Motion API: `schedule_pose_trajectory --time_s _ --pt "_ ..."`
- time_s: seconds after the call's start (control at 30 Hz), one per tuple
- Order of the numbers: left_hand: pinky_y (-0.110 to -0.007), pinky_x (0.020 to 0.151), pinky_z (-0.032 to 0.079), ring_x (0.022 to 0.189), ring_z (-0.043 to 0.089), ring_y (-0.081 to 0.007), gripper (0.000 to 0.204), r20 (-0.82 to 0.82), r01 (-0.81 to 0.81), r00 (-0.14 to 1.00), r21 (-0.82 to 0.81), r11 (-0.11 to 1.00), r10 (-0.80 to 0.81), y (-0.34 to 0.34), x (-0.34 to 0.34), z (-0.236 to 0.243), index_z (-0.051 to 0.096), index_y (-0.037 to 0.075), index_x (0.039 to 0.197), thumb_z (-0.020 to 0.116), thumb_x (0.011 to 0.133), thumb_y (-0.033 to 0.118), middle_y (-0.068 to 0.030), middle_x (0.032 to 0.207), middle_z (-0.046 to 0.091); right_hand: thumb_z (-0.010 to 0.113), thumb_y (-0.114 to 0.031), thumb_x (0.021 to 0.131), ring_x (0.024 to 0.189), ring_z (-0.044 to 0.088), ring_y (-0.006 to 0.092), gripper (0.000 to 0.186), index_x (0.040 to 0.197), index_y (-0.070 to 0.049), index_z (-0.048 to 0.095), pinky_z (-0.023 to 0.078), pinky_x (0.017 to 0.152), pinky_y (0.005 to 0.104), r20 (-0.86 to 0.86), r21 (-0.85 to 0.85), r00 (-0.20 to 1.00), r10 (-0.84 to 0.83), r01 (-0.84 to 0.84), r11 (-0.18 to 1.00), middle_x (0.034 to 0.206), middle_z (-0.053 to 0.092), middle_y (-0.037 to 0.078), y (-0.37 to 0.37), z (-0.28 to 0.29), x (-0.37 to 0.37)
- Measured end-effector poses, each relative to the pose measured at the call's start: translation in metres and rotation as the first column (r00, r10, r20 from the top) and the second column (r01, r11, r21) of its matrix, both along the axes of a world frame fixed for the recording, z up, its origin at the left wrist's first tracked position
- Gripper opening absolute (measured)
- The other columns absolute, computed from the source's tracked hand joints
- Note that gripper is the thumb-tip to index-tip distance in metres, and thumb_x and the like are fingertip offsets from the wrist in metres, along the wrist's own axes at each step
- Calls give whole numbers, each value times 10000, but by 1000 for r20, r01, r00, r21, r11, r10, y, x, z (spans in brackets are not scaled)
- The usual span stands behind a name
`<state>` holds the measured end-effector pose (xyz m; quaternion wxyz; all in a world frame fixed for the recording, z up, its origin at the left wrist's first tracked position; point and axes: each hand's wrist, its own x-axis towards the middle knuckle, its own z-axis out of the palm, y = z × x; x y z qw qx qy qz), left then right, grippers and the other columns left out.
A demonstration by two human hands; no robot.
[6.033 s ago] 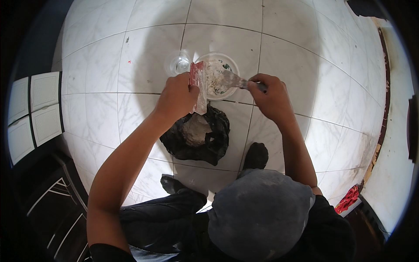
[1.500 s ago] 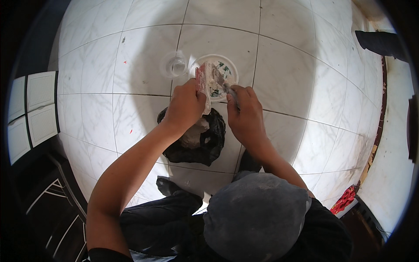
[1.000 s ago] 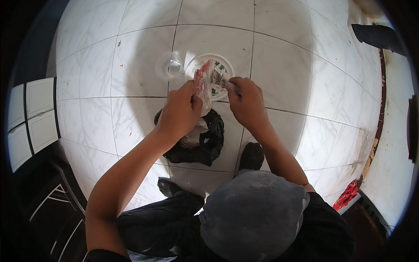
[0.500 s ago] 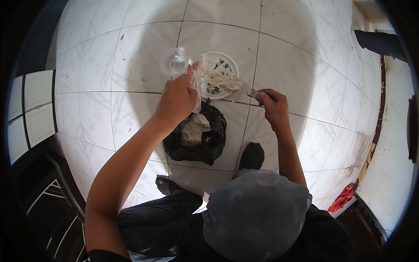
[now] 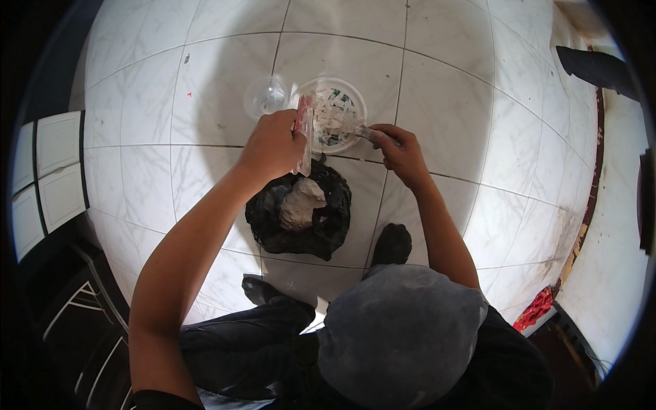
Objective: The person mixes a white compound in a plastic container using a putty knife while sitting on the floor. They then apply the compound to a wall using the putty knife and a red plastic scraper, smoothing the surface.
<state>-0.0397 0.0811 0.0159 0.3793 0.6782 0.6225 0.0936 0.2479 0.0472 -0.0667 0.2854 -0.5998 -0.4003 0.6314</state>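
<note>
Dish [image 5: 364, 109] ahead, bag [image 5: 335, 231] behind

Between and slightly beyond the fingers of the left hand [image 5: 272, 145] and the right hand [image 5: 406, 157] lies the dish. The left fingers hold a scraper [image 5: 307, 119] by the dish's left edge; a putty knife [image 5: 367, 132] points left from the right fingers, over the dish. A cup [image 5: 266, 96] stands ahead-left of the left fingers. Behind them, on the floor [image 5: 447, 109], the bag surrounds a lump [image 5: 301, 205].

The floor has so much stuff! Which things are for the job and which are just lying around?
Likely for the job:
flat scraper, in the left hand
spatula, in the right hand
white dish of pale mix
black bag
clear cup

Seemingly just lying about:
crumpled red thing, lower right
tiny red scrap, upper left
</note>
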Motion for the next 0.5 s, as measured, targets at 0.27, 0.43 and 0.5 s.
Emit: schedule_pose_trajectory --time_s 0.27,0.43,0.5 --pt "-475 757 543 742 713 -408 274 18 -4 1000 28 1000 4 -2 -2 2 666 -54 1093 602 911 141 -250 766 698 670 -210 1025 815 683 232 279 1176 17 730 551 762 375 165 366 983 83 -139 920 893 713 142 10 9 -12" --pt "-420 700 555 691 722 -301 304 14 -8 1000 -114 993 10 -6 3 19 662 -63 1154 607 929 134 -220 746 692 660 -152 1016 801 666 341 288 1250 16 656 562 686 441 543 499 836 79 -397 771 993 629 160 -12 53 -41" --pt "-425 704 566 702 730 -300 286 64 -49 996 -151 987 59 -7 5 20 667 -67 1119 615 925 136 -216 759 702 646 -127 1006 823 668 398 316 1288 13 615 572 705 472 650 404 752 107 -461 790 1040 574 184 -27 72 -57"
